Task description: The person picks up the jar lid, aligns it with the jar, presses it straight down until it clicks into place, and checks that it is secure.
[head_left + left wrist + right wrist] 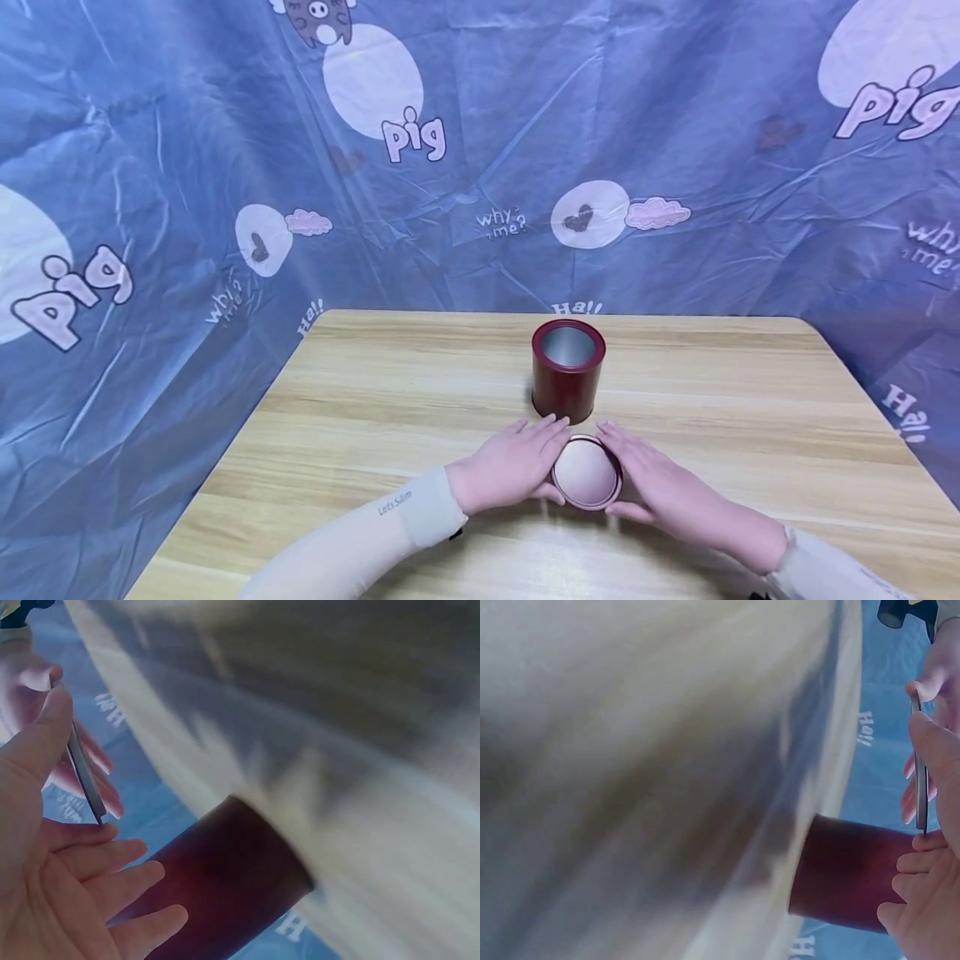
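Observation:
A round metal lid [587, 473] is held between both hands, its pale flat face toward the head camera. My left hand [510, 468] pinches its left rim between thumb and index finger, the other fingers spread. On the opposite rim, my right hand [666, 490] grips in the same way. Both wrist views show the lid edge-on as a thin grey strip [84, 769], raised off the table. Just beyond the hands stands a dark red cylindrical tin [566, 392], upright with its top uncovered and a grey metal inside. Neither hand visibly grips the tin.
The wood-grain table [390, 375] extends around the hands and the tin. A blue printed cloth [480, 150] hangs behind the table and along its sides.

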`<state>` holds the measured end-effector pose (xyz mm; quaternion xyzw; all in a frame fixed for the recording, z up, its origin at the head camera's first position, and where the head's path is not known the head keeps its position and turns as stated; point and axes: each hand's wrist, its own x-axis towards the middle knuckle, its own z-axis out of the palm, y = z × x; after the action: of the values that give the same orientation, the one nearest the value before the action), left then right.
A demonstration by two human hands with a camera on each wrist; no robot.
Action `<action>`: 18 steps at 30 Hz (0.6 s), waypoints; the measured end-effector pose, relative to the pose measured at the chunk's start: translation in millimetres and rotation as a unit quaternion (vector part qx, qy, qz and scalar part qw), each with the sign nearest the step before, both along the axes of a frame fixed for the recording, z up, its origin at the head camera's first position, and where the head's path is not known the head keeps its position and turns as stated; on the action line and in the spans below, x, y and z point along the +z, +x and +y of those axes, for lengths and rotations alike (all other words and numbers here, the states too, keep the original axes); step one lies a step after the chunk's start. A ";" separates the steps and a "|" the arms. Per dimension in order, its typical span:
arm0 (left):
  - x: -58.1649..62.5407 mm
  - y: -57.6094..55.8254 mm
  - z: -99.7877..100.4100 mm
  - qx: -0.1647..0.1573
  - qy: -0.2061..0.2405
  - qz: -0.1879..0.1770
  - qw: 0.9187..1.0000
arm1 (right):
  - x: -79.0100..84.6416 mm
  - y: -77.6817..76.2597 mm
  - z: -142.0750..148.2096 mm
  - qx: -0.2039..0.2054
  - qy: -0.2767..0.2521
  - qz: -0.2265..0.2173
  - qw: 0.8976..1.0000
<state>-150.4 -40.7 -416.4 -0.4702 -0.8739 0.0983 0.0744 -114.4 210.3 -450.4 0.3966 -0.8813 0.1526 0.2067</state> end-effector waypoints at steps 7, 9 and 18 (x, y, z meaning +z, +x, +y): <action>16.5 -5.3 3.4 -0.007 0.022 0.001 1.000 | 19.8 -6.0 4.2 0.004 -0.012 0.007 1.000; 22.2 -7.1 4.2 -0.008 0.031 -0.008 0.999 | 25.9 -7.6 5.3 0.007 -0.016 0.005 1.000; 44.2 -22.1 1.1 -0.015 0.064 -0.029 0.997 | 48.4 -24.0 7.0 0.018 -0.014 -0.006 1.000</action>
<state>-172.6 -39.6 -372.3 -0.4802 -0.8730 0.0272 0.0805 -138.4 217.3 -401.9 0.4087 -0.8729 0.1714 0.2039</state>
